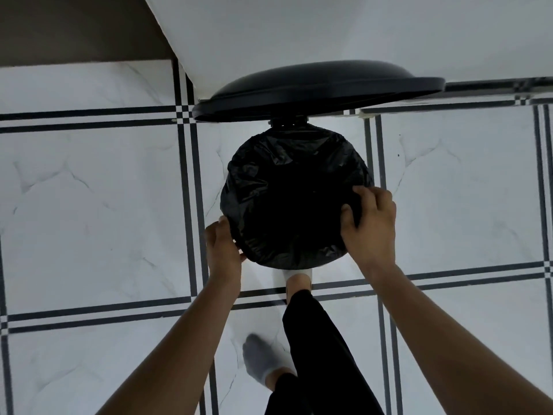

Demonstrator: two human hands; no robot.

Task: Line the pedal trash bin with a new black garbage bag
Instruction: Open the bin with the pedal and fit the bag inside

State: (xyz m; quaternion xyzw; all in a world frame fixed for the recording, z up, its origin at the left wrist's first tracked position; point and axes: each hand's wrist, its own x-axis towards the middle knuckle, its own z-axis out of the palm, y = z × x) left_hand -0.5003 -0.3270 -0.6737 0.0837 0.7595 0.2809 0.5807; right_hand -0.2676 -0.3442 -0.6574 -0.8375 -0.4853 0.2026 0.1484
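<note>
Seen from straight above, the round pedal bin stands on the tiled floor with its black lid (pixel 317 91) raised and tilted back against the white wall. A black garbage bag (pixel 269 187) lies stretched over the bin's mouth and folded down around the rim, hiding the bin body. My left hand (pixel 223 250) grips the bag's edge at the lower left of the rim. My right hand (pixel 369 223) presses and holds the bag on the right side of the rim, fingers curled over it. The pedal is hidden under my foot.
One foot in a white sock (pixel 297 280) is at the bin's front base; the other foot (pixel 263 360) stands behind. White marble floor tiles (pixel 98 211) with black lines surround the bin. A white wall (pixel 299 31) rises directly behind it.
</note>
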